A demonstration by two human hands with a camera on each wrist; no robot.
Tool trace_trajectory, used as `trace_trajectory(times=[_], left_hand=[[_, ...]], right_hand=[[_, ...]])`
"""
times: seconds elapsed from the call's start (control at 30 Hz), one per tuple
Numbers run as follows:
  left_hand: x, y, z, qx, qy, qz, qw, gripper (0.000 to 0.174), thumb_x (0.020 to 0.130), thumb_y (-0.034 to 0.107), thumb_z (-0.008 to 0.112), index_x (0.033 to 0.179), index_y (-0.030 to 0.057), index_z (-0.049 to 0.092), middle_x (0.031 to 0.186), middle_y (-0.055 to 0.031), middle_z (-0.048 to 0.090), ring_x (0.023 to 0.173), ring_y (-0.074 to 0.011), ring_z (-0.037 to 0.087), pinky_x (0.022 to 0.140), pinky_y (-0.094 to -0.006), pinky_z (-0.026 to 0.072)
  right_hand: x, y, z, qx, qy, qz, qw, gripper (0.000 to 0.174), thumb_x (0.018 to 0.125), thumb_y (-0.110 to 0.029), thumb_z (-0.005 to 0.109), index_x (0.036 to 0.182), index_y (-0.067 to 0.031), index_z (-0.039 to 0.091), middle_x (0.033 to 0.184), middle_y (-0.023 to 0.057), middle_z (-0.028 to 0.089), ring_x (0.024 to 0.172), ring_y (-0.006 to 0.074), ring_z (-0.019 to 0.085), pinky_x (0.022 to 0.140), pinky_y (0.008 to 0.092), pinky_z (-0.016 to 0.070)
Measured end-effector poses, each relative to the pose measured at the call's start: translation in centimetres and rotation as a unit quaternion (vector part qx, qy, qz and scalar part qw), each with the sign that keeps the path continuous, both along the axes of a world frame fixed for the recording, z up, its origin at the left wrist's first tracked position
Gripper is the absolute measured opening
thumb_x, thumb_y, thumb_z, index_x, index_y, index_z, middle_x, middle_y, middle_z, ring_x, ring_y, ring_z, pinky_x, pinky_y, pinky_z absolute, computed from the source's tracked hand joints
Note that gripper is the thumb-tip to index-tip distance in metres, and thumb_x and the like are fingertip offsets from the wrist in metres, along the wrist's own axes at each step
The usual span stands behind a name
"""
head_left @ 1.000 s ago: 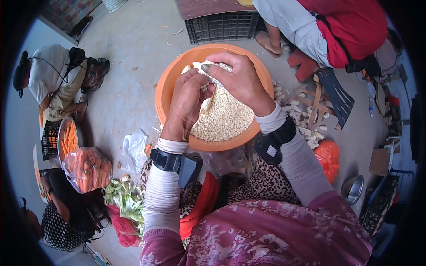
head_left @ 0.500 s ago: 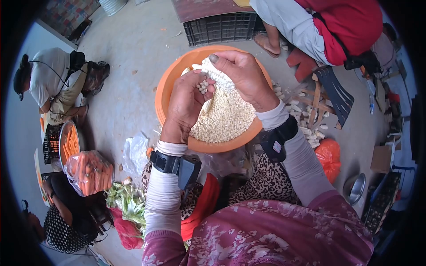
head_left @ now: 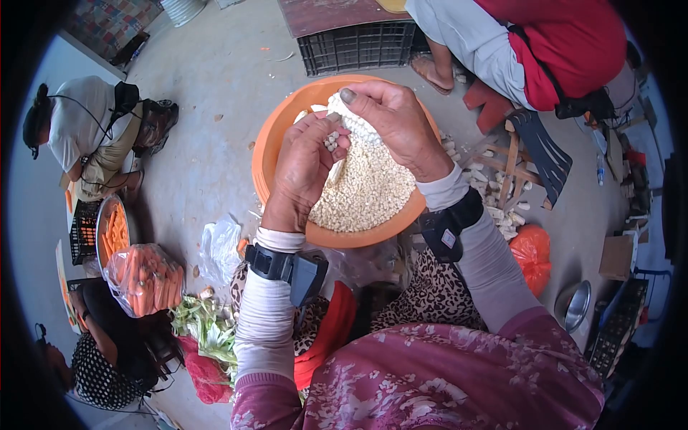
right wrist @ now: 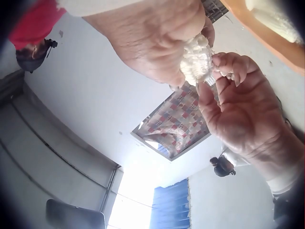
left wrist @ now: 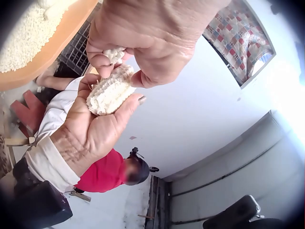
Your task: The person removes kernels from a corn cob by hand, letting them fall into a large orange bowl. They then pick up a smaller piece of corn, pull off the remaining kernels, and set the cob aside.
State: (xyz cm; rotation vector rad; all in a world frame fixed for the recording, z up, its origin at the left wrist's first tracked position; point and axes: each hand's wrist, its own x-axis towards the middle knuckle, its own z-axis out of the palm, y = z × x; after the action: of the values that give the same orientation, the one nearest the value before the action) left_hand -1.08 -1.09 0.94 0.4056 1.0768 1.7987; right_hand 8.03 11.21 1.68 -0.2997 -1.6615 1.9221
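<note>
Above an orange basin [head_left: 262,154] of loose pale kernels [head_left: 369,190], the right hand [head_left: 401,129] grips a whitish corn cob [head_left: 351,118]. In the left wrist view the cob [left wrist: 110,94] lies across the right hand's [left wrist: 90,129] palm, fingers and thumb round it. The left hand [head_left: 301,161] has its fingers curled round several loose kernels [head_left: 332,141], its thumb at the cob's end. Those kernels [left wrist: 114,55] show between its fingers in the left wrist view. In the right wrist view the left hand [right wrist: 248,109] meets the cob [right wrist: 196,59] from the side.
Bare cobs [head_left: 494,197] lie on the floor right of the basin, by a wooden stool [head_left: 541,154]. A black crate [head_left: 355,49] stands beyond. Left are bagged carrots [head_left: 145,279], husks [head_left: 204,326] and a plastic bag [head_left: 221,247]. Other people sit at both sides.
The hands have drawn slightly apart since the earliest frame, showing more of the cob and the kernels in the left hand. Over the last half second the left thumb has come closer to the cob.
</note>
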Motion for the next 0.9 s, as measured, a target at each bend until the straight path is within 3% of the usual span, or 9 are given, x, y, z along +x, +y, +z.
trace_trajectory(times=[0.13,0.2,0.3,0.43,0.5,0.57,0.83,0.9], left_hand=[[-0.3,0.1,-0.1,-0.016,0.009,0.001,1.000,0.013,0.086,0.010,0.048,0.091,0.0015,0.056,0.085,-0.0035,0.059,0.072,-0.0115,0.055,0.065,-0.0251,0.0469],[-0.3,0.1,-0.2,-0.027,0.010,-0.001,1.000,0.013,0.085,0.007,0.046,0.091,0.0014,0.056,0.085,-0.0036,0.058,0.071,-0.0114,0.055,0.064,-0.0251,0.0468],[-0.1,0.2,-0.4,-0.050,0.011,0.017,0.999,0.015,0.083,0.004,0.043,0.090,0.0008,0.056,0.085,-0.0043,0.058,0.070,-0.0119,0.054,0.064,-0.0250,0.0463],[-0.5,0.2,-1.2,-0.058,0.038,0.014,0.997,0.017,0.083,0.005,0.042,0.092,-0.0009,0.056,0.085,-0.0062,0.058,0.071,-0.0132,0.055,0.065,-0.0260,0.0469],[-0.4,0.2,-0.8,-0.029,0.022,0.007,0.999,0.017,0.084,0.006,0.043,0.093,-0.0014,0.056,0.085,-0.0068,0.058,0.072,-0.0136,0.055,0.065,-0.0262,0.0476],[0.0,0.1,0.1,0.001,-0.043,0.018,0.999,0.017,0.086,0.009,0.044,0.094,-0.0018,0.055,0.084,-0.0076,0.059,0.072,-0.0140,0.057,0.067,-0.0262,0.0487],[-0.2,0.0,0.0,-0.021,-0.004,-0.001,1.000,0.018,0.087,0.012,0.044,0.093,-0.0013,0.056,0.083,-0.0071,0.060,0.072,-0.0140,0.057,0.066,-0.0253,0.0486],[-0.3,0.0,0.0,-0.028,0.002,0.001,1.000,0.018,0.087,0.011,0.044,0.092,-0.0014,0.056,0.083,-0.0073,0.060,0.071,-0.0138,0.057,0.065,-0.0252,0.0484]], right_hand=[[0.3,0.1,0.1,-0.003,-0.004,0.026,1.000,0.030,0.086,-0.019,0.063,0.097,0.0091,0.061,0.082,0.0087,0.064,0.071,0.0101,0.059,0.061,0.0222,0.0487],[0.2,-0.1,-0.1,0.186,-0.029,-0.020,0.982,0.030,0.086,-0.018,0.063,0.097,0.0088,0.061,0.082,0.0094,0.064,0.074,0.0108,0.060,0.063,0.0228,0.0493],[0.5,-0.5,0.4,0.161,-0.072,0.012,0.984,0.036,0.088,-0.021,0.063,0.106,0.0094,0.059,0.093,0.0098,0.063,0.086,0.0111,0.058,0.074,0.0235,0.0473],[0.5,-0.5,0.8,0.078,-0.068,0.028,0.994,0.036,0.088,-0.021,0.064,0.106,0.0096,0.059,0.092,0.0092,0.063,0.086,0.0112,0.058,0.073,0.0235,0.0474],[0.3,-0.2,0.4,-0.028,0.005,0.045,0.999,0.024,0.087,-0.014,0.061,0.095,0.0087,0.062,0.080,0.0082,0.063,0.069,0.0104,0.059,0.060,0.0236,0.0494],[0.3,0.0,0.3,-0.032,0.003,0.034,0.999,0.024,0.087,-0.014,0.061,0.095,0.0087,0.061,0.080,0.0078,0.063,0.068,0.0101,0.059,0.059,0.0232,0.0491],[0.5,0.2,0.2,-0.033,-0.001,0.044,0.999,0.025,0.087,-0.014,0.061,0.097,0.0088,0.061,0.080,0.0078,0.063,0.069,0.0108,0.059,0.060,0.0232,0.0492],[0.5,-0.1,0.1,0.063,-0.015,0.006,0.998,0.026,0.086,-0.016,0.062,0.097,0.0088,0.061,0.082,0.0080,0.064,0.071,0.0120,0.060,0.064,0.0242,0.0497]])
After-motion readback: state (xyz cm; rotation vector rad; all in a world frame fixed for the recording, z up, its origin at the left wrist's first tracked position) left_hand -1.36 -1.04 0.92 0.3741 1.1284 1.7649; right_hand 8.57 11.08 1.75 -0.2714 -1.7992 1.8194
